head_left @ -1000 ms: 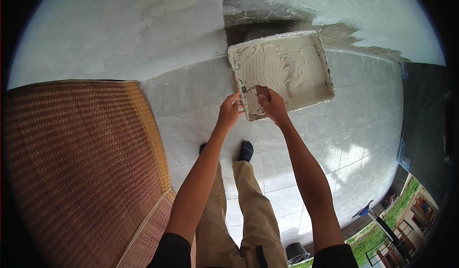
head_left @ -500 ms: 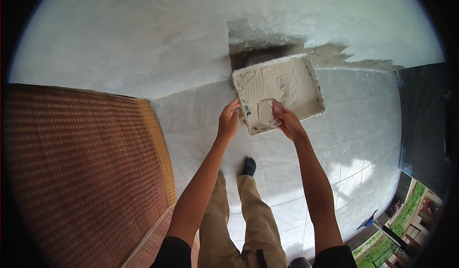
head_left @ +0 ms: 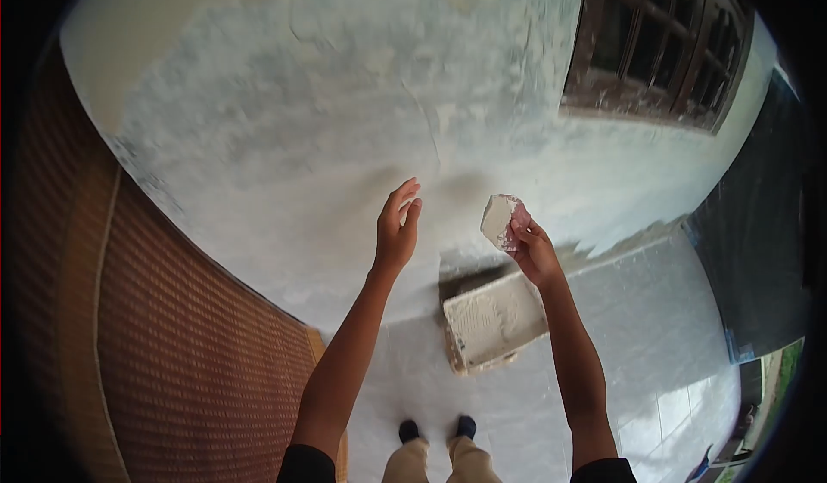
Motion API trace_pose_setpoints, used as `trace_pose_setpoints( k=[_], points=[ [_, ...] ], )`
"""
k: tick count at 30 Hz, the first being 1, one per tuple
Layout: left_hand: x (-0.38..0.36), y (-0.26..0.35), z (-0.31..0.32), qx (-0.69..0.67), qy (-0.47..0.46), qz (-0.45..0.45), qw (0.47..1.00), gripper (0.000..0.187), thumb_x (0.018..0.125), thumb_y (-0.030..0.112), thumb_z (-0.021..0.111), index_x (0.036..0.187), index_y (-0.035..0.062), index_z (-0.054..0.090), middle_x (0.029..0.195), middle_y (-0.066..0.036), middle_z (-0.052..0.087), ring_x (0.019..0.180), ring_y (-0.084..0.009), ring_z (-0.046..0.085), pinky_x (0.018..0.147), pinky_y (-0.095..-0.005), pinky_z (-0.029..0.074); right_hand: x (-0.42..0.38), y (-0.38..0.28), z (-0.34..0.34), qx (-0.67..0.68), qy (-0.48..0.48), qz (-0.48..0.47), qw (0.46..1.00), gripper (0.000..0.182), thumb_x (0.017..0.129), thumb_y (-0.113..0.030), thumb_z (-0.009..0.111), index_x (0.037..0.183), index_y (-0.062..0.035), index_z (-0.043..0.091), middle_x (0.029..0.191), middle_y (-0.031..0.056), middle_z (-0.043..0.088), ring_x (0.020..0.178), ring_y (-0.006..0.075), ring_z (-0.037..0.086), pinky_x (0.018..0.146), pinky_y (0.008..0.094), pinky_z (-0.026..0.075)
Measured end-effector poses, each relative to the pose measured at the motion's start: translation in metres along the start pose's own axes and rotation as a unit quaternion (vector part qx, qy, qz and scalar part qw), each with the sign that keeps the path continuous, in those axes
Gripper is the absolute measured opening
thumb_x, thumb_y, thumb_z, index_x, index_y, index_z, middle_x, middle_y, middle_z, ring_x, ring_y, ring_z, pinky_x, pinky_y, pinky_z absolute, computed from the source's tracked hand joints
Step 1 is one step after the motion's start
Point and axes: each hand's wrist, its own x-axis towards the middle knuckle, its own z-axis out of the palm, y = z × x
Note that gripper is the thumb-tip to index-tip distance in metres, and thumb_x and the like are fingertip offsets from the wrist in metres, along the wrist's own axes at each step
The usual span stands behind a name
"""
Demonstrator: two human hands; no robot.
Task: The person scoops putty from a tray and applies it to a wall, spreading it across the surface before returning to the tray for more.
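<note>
My right hand point(head_left: 536, 253) grips a flat reddish scraper point(head_left: 504, 223) whose face is coated with pale, wet-looking plaster. It is raised in front of the patchy white and grey wall point(head_left: 345, 139). To its left, my left hand point(head_left: 398, 229) is held up near the wall with its fingers apart and nothing in them. Below both hands a rectangular tray point(head_left: 459, 356) of pale plaster rests on the floor against the foot of the wall. My right forearm lies close beside the tray's right edge in view.
A woven brown mat point(head_left: 198, 337) stands along the left side. At upper right is a barred brown window point(head_left: 663, 44). Dark sheeting point(head_left: 754, 225) hangs at the right. Grey floor tiles point(head_left: 655, 328) show sunlit patches. My feet are at the bottom.
Both hands have risen from the tray to the wall. The scraper has come up out of the tray with plaster on it. The view has tilted up, showing the window.
</note>
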Motion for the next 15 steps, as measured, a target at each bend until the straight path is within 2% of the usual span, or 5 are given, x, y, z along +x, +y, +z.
trace_pose_setpoints(
  k=[1,7,12,13,15],
  points=[
    [0.014,0.021,-0.009,-0.004,0.004,0.028,1.000,0.037,0.098,0.013,0.050,0.134,0.0059,0.049,0.131,-0.013,0.056,0.125,-0.0229,0.051,0.106,-0.0395,0.040,0.003,-0.021,0.022,-0.007,0.014,-0.011,1.000,0.033,0.097,-0.012,0.054,0.129,-0.0040,0.051,0.120,0.0057,0.061,0.105,0.0170,0.062,0.091,0.0349,0.052],
    [0.081,0.122,-0.063,0.065,0.046,0.168,0.983,0.038,0.098,0.015,0.051,0.135,0.0060,0.048,0.135,-0.012,0.052,0.128,-0.0241,0.048,0.107,-0.0404,0.038,0.020,-0.124,0.120,-0.001,-0.052,-0.104,0.993,0.039,0.096,-0.010,0.051,0.135,-0.0049,0.049,0.121,0.0039,0.060,0.106,0.0142,0.059,0.091,0.0329,0.050],
    [0.115,0.166,-0.083,0.192,0.106,0.285,0.933,0.045,0.098,0.019,0.051,0.141,0.0076,0.040,0.142,-0.014,0.043,0.133,-0.0303,0.040,0.109,-0.0436,0.033,0.018,-0.184,0.180,-0.055,-0.008,-0.206,0.977,0.038,0.096,-0.013,0.053,0.134,-0.0057,0.052,0.119,0.0014,0.059,0.104,0.0117,0.057,0.092,0.0299,0.047],
    [0.121,0.171,-0.085,0.191,0.105,0.286,0.933,0.049,0.097,0.016,0.051,0.143,0.0079,0.036,0.145,-0.015,0.037,0.136,-0.0310,0.035,0.113,-0.0436,0.028,0.020,-0.194,0.186,-0.080,-0.010,-0.223,0.971,0.037,0.096,-0.013,0.054,0.133,-0.0060,0.054,0.118,0.0016,0.061,0.104,0.0114,0.058,0.092,0.0286,0.047],
    [0.133,0.177,-0.085,0.208,0.121,0.299,0.923,0.051,0.097,0.016,0.051,0.144,0.0074,0.034,0.146,-0.015,0.035,0.137,-0.0314,0.033,0.113,-0.0440,0.028,0.021,-0.212,0.205,-0.115,-0.029,-0.269,0.956,0.037,0.096,-0.013,0.054,0.133,-0.0065,0.055,0.118,0.0018,0.062,0.105,0.0113,0.059,0.092,0.0283,0.046]
  ],
)
